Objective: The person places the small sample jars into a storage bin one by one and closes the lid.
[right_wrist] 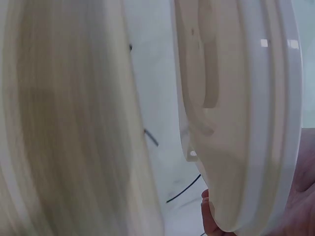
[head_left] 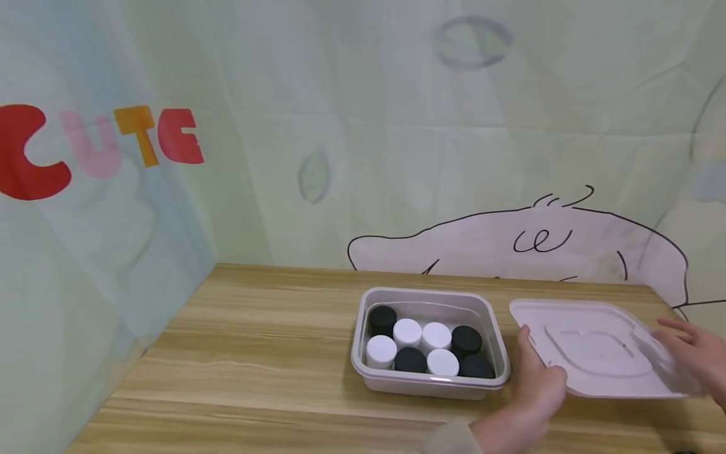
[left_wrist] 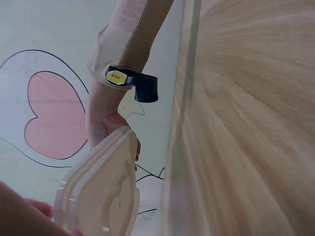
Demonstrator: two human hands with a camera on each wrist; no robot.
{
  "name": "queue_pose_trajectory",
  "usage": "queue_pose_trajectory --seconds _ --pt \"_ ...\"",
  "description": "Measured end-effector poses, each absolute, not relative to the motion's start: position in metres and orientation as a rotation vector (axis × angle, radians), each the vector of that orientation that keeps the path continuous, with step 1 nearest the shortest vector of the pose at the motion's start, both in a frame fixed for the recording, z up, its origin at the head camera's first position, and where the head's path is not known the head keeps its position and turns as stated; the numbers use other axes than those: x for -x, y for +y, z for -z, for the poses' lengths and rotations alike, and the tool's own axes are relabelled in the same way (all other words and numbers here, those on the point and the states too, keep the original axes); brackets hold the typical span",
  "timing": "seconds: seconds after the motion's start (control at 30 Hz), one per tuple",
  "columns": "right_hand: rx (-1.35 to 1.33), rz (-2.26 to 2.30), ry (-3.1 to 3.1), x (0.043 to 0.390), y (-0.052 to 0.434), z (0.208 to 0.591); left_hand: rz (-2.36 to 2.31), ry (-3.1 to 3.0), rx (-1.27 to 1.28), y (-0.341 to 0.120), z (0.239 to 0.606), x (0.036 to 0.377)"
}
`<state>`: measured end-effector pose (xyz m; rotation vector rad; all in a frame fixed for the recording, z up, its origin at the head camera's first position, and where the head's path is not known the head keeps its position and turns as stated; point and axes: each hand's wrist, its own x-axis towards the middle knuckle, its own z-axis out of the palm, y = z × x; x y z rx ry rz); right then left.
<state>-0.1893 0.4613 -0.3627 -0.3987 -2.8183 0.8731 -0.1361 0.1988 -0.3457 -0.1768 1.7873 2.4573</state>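
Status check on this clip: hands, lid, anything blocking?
Left hand and right hand hold the lid by opposite edges. Open box beside it, black and white caps inside. Nothing blocking.

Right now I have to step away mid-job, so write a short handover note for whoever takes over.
Left hand grips the lid's near-left edge; right hand holds its right edge.
The lid is off, held just right of the grey bin on the wooden table.
The bin holds four white caps and four black caps, upright.
Done: bin open and filled.
Left: the lid probably still needs seating or setting down.
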Motion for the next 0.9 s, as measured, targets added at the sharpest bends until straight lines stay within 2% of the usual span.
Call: queue_pose_trajectory --seconds 0.4,0.67,0.9 --pt "0.471 -0.987 -2.793 0.190 0.428 0.340 -2.560 1.685 -0.079 0.154 0.315 0.141" --pt "0.159 -1.212 -2.762 0.183 0.404 0.324 -2.510 1.734 -0.207 0.104 0.301 0.156" --pt "-0.182 -1.794 -2.515 0.181 0.385 0.314 -2.433 1.816 -0.280 0.063 0.300 0.168"
